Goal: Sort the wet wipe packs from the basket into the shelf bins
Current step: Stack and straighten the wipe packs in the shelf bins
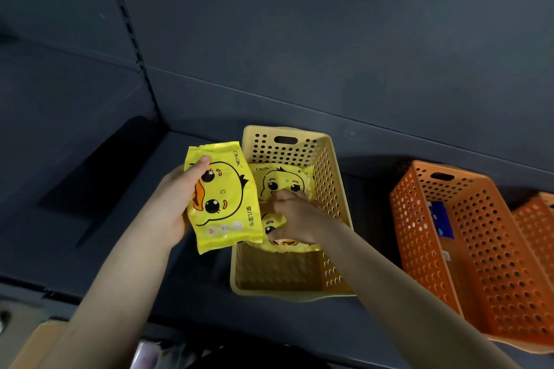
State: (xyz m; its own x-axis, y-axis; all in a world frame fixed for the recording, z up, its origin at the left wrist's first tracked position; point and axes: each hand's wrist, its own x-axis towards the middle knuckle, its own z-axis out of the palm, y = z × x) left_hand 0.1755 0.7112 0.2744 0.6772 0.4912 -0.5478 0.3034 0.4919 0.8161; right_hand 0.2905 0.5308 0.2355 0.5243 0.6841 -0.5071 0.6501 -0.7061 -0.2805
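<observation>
A yellow perforated bin stands on the dark shelf. Two yellow duck-print wet wipe packs lie inside it: a far pack and a near pack. My right hand reaches into the bin and rests on these packs, thumb pressed on the near one and fingertips on the far one. My left hand holds a third yellow duck wet wipe pack upright, just left of the bin's rim. Whether the right hand actually grips a pack is not clear.
An orange perforated bin stands to the right, with a blue pack against its inner wall. A second orange bin shows at the far right edge. The shelf's front lip runs below my arms.
</observation>
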